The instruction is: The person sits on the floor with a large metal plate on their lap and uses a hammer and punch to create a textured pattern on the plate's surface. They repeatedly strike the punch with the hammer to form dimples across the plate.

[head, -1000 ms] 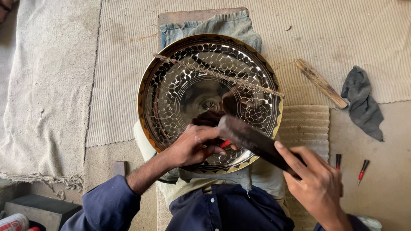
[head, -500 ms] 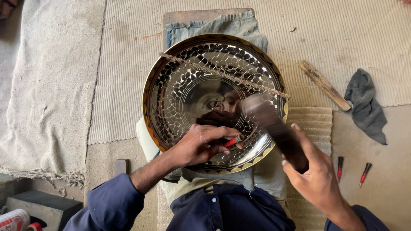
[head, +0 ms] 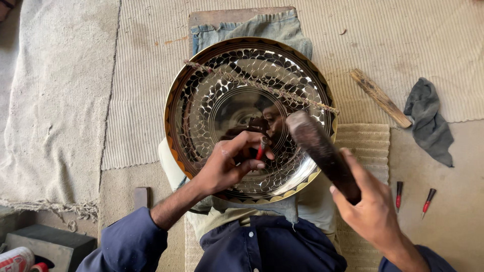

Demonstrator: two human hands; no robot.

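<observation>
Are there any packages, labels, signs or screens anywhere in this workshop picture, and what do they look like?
Just one: a white and red printed package or can, rounded, partly cut off at the bottom left corner, beside a dark block.
No signs or screens show.

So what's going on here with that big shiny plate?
A person is working a patterned round metal plate lying on cloth. The left hand holds a small red-handled punch against its surface; the right hand holds a dark mallet raised beside it. Two more red punches lie at the right.
</observation>
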